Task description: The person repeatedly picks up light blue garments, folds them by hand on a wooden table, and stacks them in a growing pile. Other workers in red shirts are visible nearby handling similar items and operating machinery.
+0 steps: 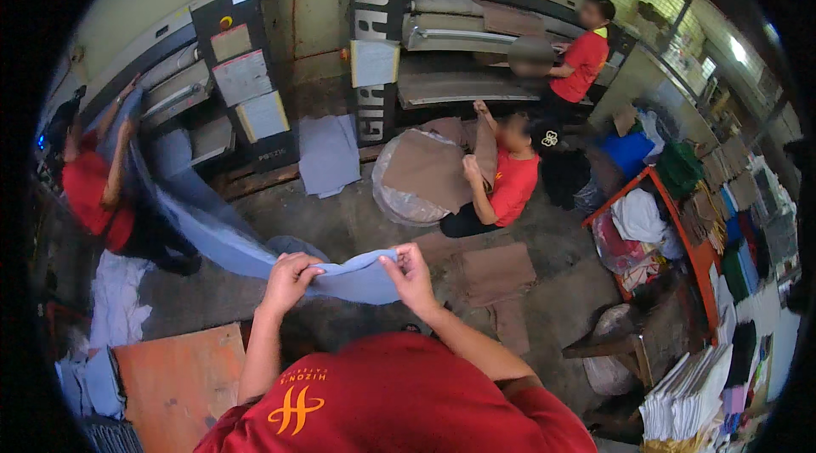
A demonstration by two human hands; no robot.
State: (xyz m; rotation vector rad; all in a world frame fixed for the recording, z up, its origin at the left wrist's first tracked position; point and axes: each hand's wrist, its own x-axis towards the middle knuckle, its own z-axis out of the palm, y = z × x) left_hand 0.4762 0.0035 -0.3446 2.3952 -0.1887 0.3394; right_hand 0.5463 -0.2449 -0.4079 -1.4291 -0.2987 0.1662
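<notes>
A long blue-grey cloth (361,280) stretches between my two hands along its near edge. My left hand (291,278) is closed on one part of that edge, fingers pinched over the fabric. Farther right, my right hand (410,276) grips the other end with thumb and fingers. From my left hand the cloth sweeps away to the far left, up to a co-worker (89,189) in a red shirt, whose raised hands are at its other end beside a pressing machine. The cloth hangs in the air above the floor.
Two large ironing machines (378,70) stand along the far wall. A seated co-worker (510,177) handles brown cloth by a round bundle (422,172); another person (585,58) stands behind. Brown cloths (497,273) lie on the floor. An orange-framed shelf (693,257) is at right, an orange-brown tabletop (183,381) at lower left.
</notes>
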